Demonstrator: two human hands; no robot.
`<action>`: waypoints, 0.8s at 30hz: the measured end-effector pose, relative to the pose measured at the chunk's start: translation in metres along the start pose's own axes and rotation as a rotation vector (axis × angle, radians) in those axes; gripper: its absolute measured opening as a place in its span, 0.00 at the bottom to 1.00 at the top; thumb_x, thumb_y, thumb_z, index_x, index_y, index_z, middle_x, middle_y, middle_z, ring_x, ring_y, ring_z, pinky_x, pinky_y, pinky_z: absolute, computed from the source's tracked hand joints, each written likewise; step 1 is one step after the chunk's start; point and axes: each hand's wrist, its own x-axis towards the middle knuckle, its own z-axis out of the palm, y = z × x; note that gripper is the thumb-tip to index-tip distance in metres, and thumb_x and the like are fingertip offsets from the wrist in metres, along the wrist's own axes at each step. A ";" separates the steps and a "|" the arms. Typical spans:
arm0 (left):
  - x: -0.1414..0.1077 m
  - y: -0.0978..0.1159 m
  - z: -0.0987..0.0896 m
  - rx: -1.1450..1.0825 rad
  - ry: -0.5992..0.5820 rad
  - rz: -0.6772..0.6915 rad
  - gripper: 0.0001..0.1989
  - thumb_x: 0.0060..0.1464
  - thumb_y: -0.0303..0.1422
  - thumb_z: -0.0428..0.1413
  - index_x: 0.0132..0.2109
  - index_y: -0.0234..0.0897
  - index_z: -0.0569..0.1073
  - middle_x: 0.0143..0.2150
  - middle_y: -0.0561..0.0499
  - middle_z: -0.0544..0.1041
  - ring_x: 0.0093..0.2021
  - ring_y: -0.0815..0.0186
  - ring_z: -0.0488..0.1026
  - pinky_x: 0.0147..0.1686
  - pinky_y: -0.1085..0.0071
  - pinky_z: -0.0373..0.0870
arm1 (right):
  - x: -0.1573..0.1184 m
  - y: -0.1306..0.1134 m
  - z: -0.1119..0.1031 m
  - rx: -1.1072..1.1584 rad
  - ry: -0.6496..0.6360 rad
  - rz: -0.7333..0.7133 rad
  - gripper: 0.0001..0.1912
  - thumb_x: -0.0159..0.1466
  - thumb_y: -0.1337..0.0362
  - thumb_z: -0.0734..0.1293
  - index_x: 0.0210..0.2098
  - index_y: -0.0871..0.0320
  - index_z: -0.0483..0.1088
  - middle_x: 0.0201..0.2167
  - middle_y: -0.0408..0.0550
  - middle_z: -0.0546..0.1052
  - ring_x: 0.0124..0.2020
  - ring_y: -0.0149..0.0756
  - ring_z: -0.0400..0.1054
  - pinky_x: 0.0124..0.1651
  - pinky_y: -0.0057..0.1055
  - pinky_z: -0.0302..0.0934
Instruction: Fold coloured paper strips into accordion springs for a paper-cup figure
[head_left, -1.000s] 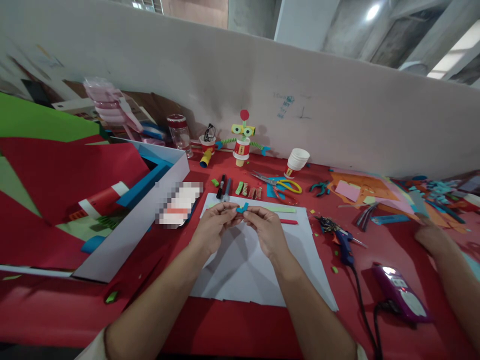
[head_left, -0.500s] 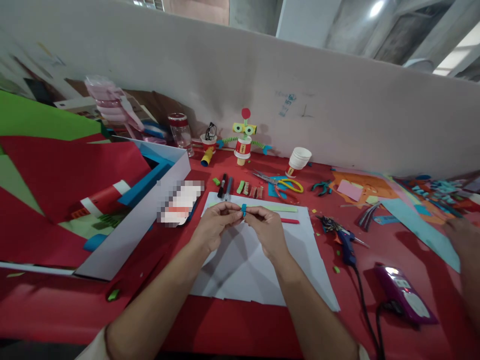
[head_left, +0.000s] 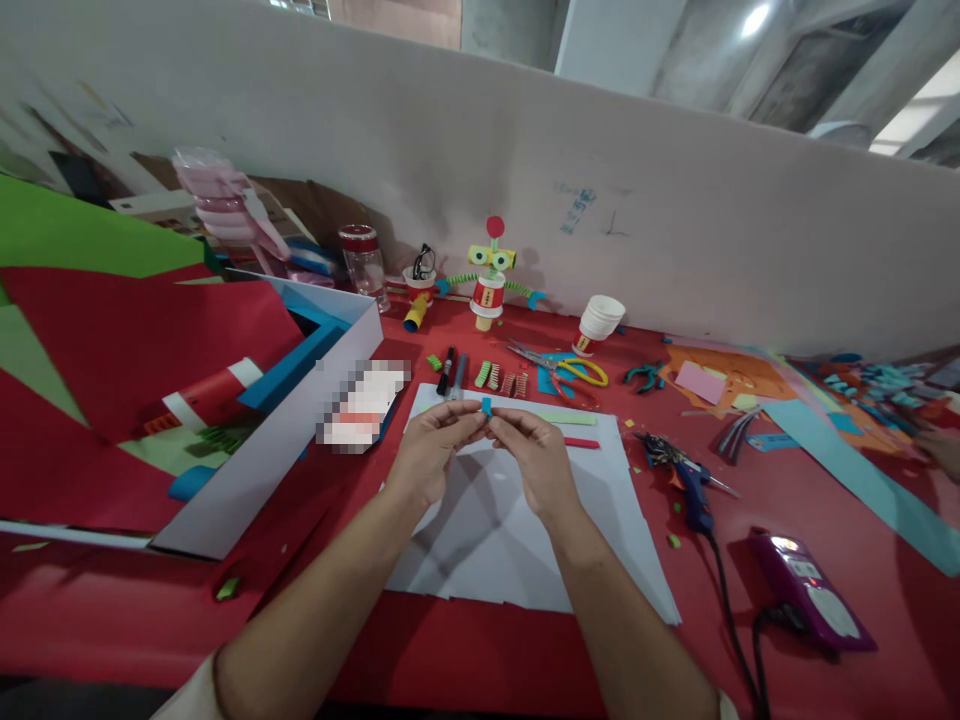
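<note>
A small piece of blue paper (head_left: pixel 487 406) is pinched between my two hands, above the far part of a white paper sheet (head_left: pixel 495 540). My left hand (head_left: pixel 431 450) grips it from the left with thumb and fingertips. From the right, my right hand (head_left: pixel 536 455) closes thumb and fingers on the same piece. Just beyond my right fingers lie a light green paper strip (head_left: pixel 570 419) and a red paper strip (head_left: pixel 581 442). Folded green paper springs (head_left: pixel 482 375) and red ones (head_left: pixel 508 385) sit beyond the sheet.
A paper-cup robot figure (head_left: pixel 489 295) stands by the white partition, with stacked paper cups (head_left: pixel 600 318) to its right. Scissors (head_left: pixel 559 365), a glue gun (head_left: pixel 694 490) and its purple power unit (head_left: pixel 810 590) lie rightward. An open box (head_left: pixel 300 440) stands left. Another person's hand (head_left: pixel 941 445) shows far right.
The blue piece has turned slightly and sits a little higher between my fingertips. At the far right, the other person's hand has drawn back, and the light blue paper there has shifted.
</note>
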 end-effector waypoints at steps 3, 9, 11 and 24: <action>-0.002 -0.001 0.002 -0.004 -0.004 -0.005 0.12 0.34 0.28 0.67 0.32 0.33 0.77 0.28 0.51 0.79 0.31 0.69 0.75 0.40 0.70 0.71 | 0.001 0.002 -0.001 -0.025 0.021 -0.026 0.08 0.51 0.62 0.70 0.31 0.57 0.77 0.25 0.43 0.77 0.28 0.31 0.68 0.36 0.31 0.63; -0.002 0.000 0.003 -0.004 -0.013 -0.030 0.12 0.34 0.28 0.67 0.31 0.34 0.78 0.28 0.51 0.78 0.31 0.68 0.75 0.42 0.68 0.71 | 0.001 0.002 -0.002 -0.121 0.043 -0.079 0.07 0.52 0.62 0.69 0.30 0.57 0.77 0.24 0.43 0.77 0.28 0.33 0.68 0.35 0.32 0.63; -0.001 0.000 0.002 0.020 -0.025 -0.029 0.12 0.34 0.29 0.67 0.32 0.35 0.78 0.28 0.51 0.79 0.31 0.68 0.75 0.42 0.67 0.71 | 0.001 0.003 -0.003 -0.161 0.050 -0.099 0.07 0.52 0.62 0.69 0.30 0.56 0.77 0.24 0.43 0.77 0.29 0.34 0.69 0.36 0.32 0.63; -0.002 0.000 0.001 0.306 0.014 0.047 0.05 0.39 0.32 0.64 0.26 0.37 0.79 0.24 0.51 0.76 0.27 0.69 0.69 0.29 0.73 0.64 | -0.001 0.009 0.001 -0.173 0.090 -0.097 0.08 0.53 0.62 0.68 0.32 0.56 0.75 0.27 0.44 0.78 0.29 0.36 0.71 0.34 0.33 0.65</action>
